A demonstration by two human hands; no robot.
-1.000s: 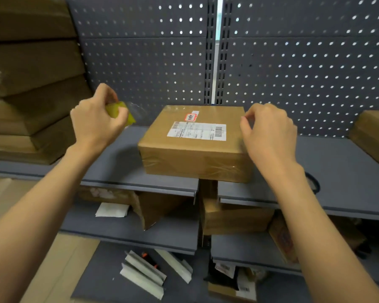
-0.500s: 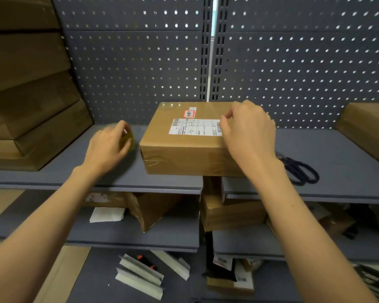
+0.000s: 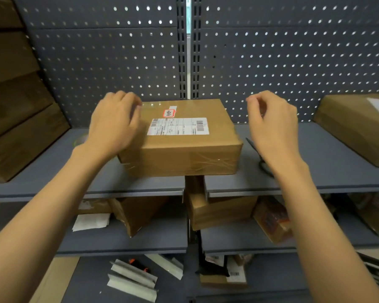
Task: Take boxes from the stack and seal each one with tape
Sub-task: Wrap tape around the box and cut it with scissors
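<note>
A brown cardboard box [image 3: 184, 147] with a white shipping label and clear tape on its front lies on the grey shelf [image 3: 53, 171], across the gap between two shelf boards. My left hand [image 3: 114, 125] rests on the box's top left edge, fingers bent onto the top; motion blurs them. To the right of the box hovers my right hand [image 3: 271, 125], loosely curled, holding nothing and apart from the box. A yellowish tape roll [image 3: 80, 139] lies on the shelf behind my left wrist, mostly hidden.
A stack of brown boxes [image 3: 20, 110] fills the shelf's left end, and another box [image 3: 359, 127] lies at the right. Black scissors [image 3: 263, 164] lie half hidden under my right hand. Lower shelves hold more boxes and paper.
My left hand lowered the tape roll to the shelf, let it go and moved right onto the box's left edge. My right hand lifted off the box top and moved right.
</note>
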